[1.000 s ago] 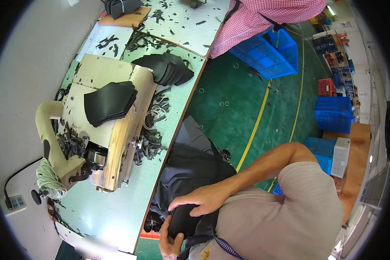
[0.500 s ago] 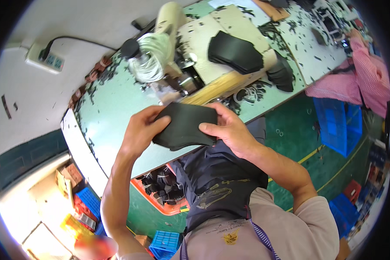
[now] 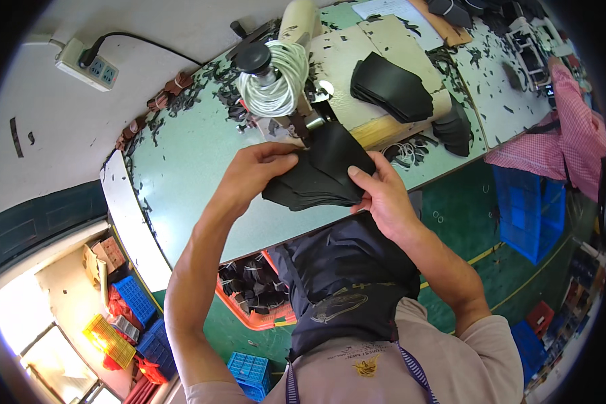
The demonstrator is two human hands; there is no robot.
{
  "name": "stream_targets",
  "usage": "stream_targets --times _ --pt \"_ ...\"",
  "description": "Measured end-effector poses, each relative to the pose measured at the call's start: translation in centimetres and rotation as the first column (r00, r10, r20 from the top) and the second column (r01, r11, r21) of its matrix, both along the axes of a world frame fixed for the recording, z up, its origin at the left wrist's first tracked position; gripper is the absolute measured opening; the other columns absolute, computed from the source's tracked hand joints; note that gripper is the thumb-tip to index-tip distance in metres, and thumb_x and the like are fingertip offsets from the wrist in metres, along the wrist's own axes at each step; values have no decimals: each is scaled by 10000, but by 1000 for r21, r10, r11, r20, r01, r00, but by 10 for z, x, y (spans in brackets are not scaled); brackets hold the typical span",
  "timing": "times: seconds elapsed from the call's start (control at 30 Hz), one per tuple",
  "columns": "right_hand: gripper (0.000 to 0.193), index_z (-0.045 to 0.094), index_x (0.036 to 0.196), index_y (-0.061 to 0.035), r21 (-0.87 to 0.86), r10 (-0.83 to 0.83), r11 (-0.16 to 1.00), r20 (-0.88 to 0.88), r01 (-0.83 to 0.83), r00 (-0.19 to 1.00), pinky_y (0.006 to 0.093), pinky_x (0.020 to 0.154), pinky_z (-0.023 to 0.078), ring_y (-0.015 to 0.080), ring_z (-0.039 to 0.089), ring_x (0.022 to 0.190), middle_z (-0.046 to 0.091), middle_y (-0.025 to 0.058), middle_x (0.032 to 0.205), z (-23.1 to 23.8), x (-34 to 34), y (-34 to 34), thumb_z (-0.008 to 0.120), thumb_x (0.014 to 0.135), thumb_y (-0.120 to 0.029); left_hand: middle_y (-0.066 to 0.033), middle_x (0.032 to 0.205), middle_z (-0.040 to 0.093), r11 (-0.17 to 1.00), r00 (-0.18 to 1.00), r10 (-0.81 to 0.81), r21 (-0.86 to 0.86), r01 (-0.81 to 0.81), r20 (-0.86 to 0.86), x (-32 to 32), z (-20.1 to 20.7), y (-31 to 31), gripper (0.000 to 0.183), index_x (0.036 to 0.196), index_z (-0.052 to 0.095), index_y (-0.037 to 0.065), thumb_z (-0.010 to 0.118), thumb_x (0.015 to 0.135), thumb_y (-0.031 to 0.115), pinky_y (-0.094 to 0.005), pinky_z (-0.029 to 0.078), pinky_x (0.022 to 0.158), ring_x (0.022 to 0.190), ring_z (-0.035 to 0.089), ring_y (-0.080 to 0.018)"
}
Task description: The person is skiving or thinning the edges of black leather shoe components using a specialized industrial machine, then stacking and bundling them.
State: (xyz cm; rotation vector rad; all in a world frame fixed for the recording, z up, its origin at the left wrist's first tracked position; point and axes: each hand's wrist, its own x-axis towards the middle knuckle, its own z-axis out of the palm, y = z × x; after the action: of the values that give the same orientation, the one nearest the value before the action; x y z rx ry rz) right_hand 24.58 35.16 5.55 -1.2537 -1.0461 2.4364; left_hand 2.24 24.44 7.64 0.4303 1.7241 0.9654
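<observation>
Bare hands close on a sheaf of dark panels at a workbench: the left hand (image 3: 257, 172) pinches the edge at nine o'clock, thumb uppermost, while the right hand (image 3: 384, 195) grips the edge at three, its thumb flat on top and some fingers underneath. The black pieces (image 3: 316, 185) are held above the near edge of the green tabletop (image 3: 182, 168), fanned unevenly, with one panel (image 3: 340, 148) angled out toward twelve o'clock; whether it touches the machine (image 3: 343, 57) beyond cannot be told.

The panels look thin, light and flexible, smooth enough to slide over one another and unlikely to break. Opposite side edges seem the best hold, thumbs above and fingers below, with light pressure to keep the layers together.

At eleven o'clock hangs a coil of pale cord (image 3: 293, 74). Between one and two, a matching black stack (image 3: 392, 87) rests on the machine's cream top; another dark pile (image 3: 454, 128) lies near two. An orange basket (image 3: 256, 326) of dark bundles sits at seven, and a co-worker's pink checked sleeve (image 3: 528, 151) shows at three.
</observation>
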Motion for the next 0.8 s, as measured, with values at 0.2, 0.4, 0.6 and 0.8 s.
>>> stream_targets --times 0.2,0.4,0.6,0.8 --pt "315 518 1217 -51 -31 -54 998 -43 53 998 264 512 568 95 640 694 643 46 928 1 -4 -14 654 968 -188 -97 939 732 996 998 50 -73 -47 37 -4 6 -7 380 1190 645 -81 723 885 132 -286 547 722 789 678 -135" --pt "326 515 1223 -47 -54 -34 998 -58 31 998 266 486 557 94 628 682 615 36 898 1 -10 -12 654 969 -196 -39 721 686 986 987 8 -162 -34 -161 -10 -8 -10 360 941 725 -51 764 858 296 -291 488 587 633 619 -108" --pt "365 499 1273 -38 60 -61 996 -11 61 998 277 484 564 107 645 705 641 58 1007 -2 1 -2 651 964 -159 -90 787 712 998 982 -16 -68 4 -187 5 -15 4 393 966 741 -46 756 857 330 -290 507 678 716 640 -131" --pt "397 475 1306 -64 -1 -95 995 -81 96 992 290 500 594 126 663 747 635 77 1086 0 -5 -18 653 961 -149 -70 897 724 996 997 16 -89 -23 -80 -6 -4 -12 269 1053 717 -48 731 899 172 -255 516 681 740 648 -107"
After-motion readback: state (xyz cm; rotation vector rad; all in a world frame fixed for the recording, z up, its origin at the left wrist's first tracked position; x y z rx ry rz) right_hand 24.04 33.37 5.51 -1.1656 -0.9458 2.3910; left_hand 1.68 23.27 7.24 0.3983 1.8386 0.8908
